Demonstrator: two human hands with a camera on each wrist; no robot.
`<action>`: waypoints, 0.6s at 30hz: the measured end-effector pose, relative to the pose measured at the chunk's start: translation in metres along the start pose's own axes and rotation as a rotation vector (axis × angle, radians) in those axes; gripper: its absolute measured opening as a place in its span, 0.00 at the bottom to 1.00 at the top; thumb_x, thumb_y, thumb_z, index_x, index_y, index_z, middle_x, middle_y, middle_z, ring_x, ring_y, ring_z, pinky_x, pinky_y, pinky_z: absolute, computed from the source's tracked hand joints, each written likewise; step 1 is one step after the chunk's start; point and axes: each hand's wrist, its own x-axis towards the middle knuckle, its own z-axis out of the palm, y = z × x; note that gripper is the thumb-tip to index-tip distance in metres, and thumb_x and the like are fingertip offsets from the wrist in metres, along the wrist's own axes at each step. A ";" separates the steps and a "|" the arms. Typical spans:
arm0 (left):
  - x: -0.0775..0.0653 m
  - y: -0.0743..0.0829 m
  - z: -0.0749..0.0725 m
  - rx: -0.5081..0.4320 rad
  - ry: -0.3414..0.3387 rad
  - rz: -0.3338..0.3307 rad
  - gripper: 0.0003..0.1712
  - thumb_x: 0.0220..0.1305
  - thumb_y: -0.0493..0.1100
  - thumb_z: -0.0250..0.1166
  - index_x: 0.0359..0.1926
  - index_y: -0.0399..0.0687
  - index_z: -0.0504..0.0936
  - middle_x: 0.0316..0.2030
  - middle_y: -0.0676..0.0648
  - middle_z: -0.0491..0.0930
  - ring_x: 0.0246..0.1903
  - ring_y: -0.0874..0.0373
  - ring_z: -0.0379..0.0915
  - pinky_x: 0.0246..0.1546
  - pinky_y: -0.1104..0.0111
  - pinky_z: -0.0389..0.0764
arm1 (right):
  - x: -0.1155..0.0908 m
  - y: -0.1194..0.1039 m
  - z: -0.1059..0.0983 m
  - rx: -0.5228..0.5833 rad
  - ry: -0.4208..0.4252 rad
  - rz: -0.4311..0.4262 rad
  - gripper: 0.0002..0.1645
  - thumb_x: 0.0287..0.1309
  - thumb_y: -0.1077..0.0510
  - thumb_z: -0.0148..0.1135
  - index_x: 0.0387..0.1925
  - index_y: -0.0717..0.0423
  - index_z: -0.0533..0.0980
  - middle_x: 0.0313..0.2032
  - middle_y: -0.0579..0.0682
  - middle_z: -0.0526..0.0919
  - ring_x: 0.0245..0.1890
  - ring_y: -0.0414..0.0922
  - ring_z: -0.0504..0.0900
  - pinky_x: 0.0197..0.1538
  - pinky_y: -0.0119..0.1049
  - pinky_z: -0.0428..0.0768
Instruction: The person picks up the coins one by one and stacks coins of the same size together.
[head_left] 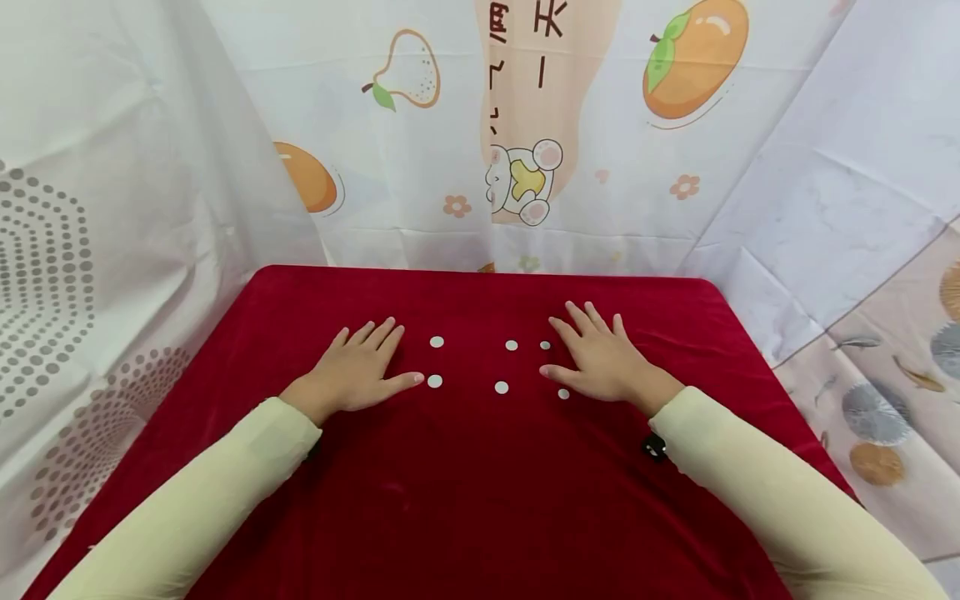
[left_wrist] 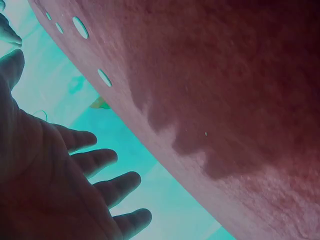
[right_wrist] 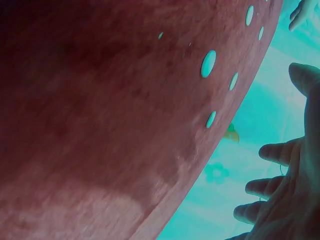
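Note:
My left hand (head_left: 356, 371) is spread palm down over the left half of the red cloth (head_left: 450, 483), fingers straight and pointing away from me. Its thumb tip lies right beside a white round dot (head_left: 435, 381). On the other side, my right hand (head_left: 607, 358) is spread the same way, its thumb and fingertips close to two smaller white dots (head_left: 563, 394). Neither hand holds anything. In the left wrist view the left palm (left_wrist: 40, 170) shows above the cloth, and a shadow of fingers falls on it. The right hand's fingers (right_wrist: 265, 187) are apart too.
Several white dots lie in two rows between the hands, two of them (head_left: 502, 387) in the middle. A printed white curtain (head_left: 420, 192) hangs behind the table's far edge, with more sheets at both sides. A small black object (head_left: 654, 447) shows by the right cuff.

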 end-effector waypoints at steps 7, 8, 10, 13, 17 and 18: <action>0.002 0.008 0.003 -0.025 -0.008 0.015 0.59 0.66 0.82 0.45 0.82 0.45 0.53 0.81 0.40 0.51 0.78 0.35 0.51 0.76 0.35 0.49 | 0.010 -0.015 0.006 0.007 0.000 -0.041 0.54 0.65 0.20 0.48 0.81 0.45 0.56 0.83 0.56 0.45 0.82 0.64 0.41 0.73 0.78 0.43; 0.003 0.008 0.003 -0.028 -0.008 0.019 0.59 0.67 0.82 0.46 0.82 0.45 0.53 0.81 0.40 0.52 0.78 0.35 0.52 0.75 0.35 0.50 | 0.011 -0.018 0.007 0.006 -0.001 -0.048 0.54 0.65 0.20 0.48 0.81 0.45 0.56 0.83 0.56 0.45 0.82 0.64 0.41 0.73 0.78 0.43; 0.003 0.010 0.004 -0.039 -0.012 0.024 0.58 0.67 0.81 0.47 0.82 0.45 0.54 0.81 0.40 0.52 0.77 0.35 0.54 0.75 0.35 0.52 | 0.014 -0.023 0.008 0.001 -0.002 -0.064 0.53 0.65 0.21 0.49 0.80 0.45 0.57 0.83 0.56 0.46 0.82 0.63 0.42 0.73 0.77 0.44; 0.003 0.011 0.005 -0.046 -0.018 0.028 0.58 0.67 0.81 0.47 0.81 0.45 0.55 0.80 0.40 0.55 0.77 0.36 0.56 0.74 0.35 0.55 | 0.018 -0.031 0.010 0.005 -0.002 -0.089 0.52 0.65 0.22 0.51 0.80 0.46 0.58 0.83 0.55 0.46 0.82 0.63 0.42 0.73 0.78 0.44; 0.001 0.014 0.009 -0.052 -0.026 0.034 0.58 0.67 0.80 0.48 0.81 0.45 0.55 0.78 0.39 0.60 0.76 0.37 0.58 0.74 0.37 0.57 | 0.022 -0.041 0.013 0.011 -0.007 -0.109 0.52 0.65 0.23 0.53 0.80 0.46 0.59 0.82 0.55 0.47 0.82 0.63 0.43 0.73 0.77 0.44; 0.001 0.015 0.010 -0.056 -0.029 0.036 0.58 0.67 0.80 0.49 0.82 0.45 0.54 0.78 0.39 0.60 0.76 0.37 0.58 0.74 0.37 0.58 | 0.023 -0.043 0.015 0.015 -0.009 -0.111 0.52 0.65 0.23 0.53 0.80 0.47 0.59 0.82 0.55 0.47 0.82 0.62 0.43 0.73 0.77 0.44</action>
